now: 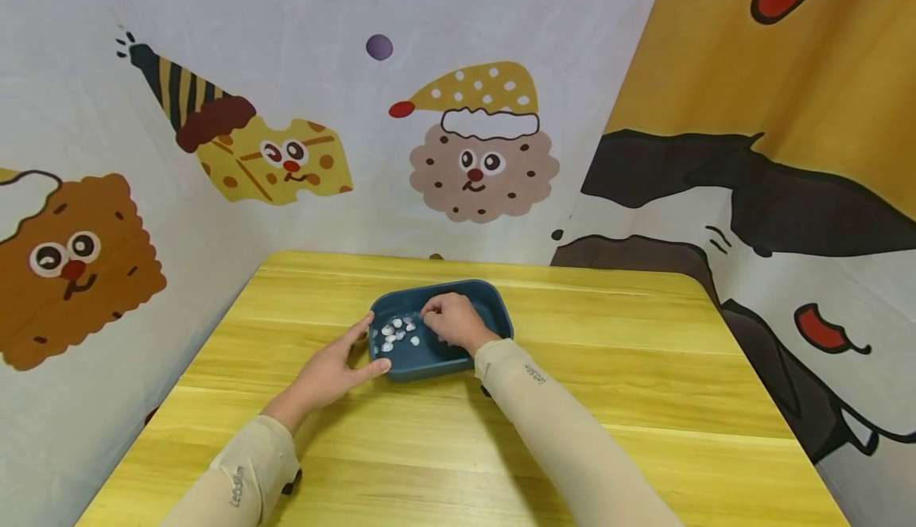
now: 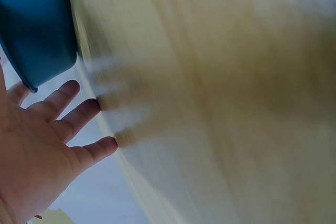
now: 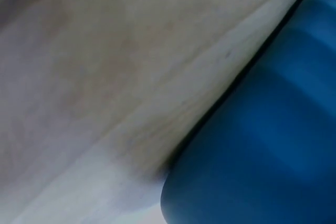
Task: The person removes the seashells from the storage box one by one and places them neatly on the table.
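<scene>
A dark blue rectangular tub (image 1: 429,370) stands on the table. Small white pieces (image 1: 391,338), like shells or pebbles, lie scattered over the left part of its floor. My left hand (image 1: 332,370) is at the tub's left end, thumb and fingers spread along the rim; the left wrist view shows the hand (image 2: 44,148) with straight fingers beside the tub wall (image 2: 39,24). Inside the tub, right of the pieces, is my right hand (image 1: 454,320), its fingers curled with the tips together. Whether a piece is between them is too small to tell. Only the tub's outer side (image 3: 262,156) shows in the right wrist view.
The yellow wood-grain table (image 1: 608,400) extends around the tub on all sides. Behind it and at the left hangs a white cloth (image 1: 300,42) printed with cartoon food; at the right is an orange, black and white part (image 1: 809,201).
</scene>
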Demonstrator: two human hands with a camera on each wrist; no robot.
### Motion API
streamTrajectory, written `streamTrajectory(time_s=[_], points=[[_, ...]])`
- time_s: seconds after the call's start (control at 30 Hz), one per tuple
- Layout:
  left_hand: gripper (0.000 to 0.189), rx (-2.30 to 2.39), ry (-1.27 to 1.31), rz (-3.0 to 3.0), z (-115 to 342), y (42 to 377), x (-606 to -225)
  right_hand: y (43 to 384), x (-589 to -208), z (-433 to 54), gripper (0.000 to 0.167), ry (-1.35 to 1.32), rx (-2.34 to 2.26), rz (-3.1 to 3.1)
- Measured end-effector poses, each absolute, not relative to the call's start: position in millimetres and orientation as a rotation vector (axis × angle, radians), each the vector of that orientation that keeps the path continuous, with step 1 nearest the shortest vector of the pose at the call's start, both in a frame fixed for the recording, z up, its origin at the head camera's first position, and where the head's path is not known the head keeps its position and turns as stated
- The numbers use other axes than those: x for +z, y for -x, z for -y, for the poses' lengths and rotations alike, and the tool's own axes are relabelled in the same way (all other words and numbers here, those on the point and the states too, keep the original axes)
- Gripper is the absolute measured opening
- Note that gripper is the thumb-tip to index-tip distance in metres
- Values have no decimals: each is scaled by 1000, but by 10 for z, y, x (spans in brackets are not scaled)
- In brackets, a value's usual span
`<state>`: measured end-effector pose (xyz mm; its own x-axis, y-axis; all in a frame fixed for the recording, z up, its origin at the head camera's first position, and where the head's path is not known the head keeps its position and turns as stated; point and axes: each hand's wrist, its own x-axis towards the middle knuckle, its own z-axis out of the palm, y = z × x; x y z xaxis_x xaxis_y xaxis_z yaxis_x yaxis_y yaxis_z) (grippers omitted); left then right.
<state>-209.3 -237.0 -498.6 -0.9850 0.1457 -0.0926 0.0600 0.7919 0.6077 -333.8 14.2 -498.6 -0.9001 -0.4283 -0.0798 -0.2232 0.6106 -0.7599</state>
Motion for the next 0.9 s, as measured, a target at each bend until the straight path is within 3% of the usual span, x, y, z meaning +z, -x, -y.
streamTrajectory(time_s=[0.33, 0.6, 0.9], points=[[103, 959, -170, -2843, 2372, 2078, -4983, 3324, -4999, -131, 9, 512, -1127, -2666], [103, 966, -172, -2848, 2371, 2081, -4973, 3332, -4992, -128, 17, 522, -1048, -2727], [103, 962, -170, -2849, 2372, 2081, -4984, 3301, -4965, -123, 9, 500, -928, -2807]])
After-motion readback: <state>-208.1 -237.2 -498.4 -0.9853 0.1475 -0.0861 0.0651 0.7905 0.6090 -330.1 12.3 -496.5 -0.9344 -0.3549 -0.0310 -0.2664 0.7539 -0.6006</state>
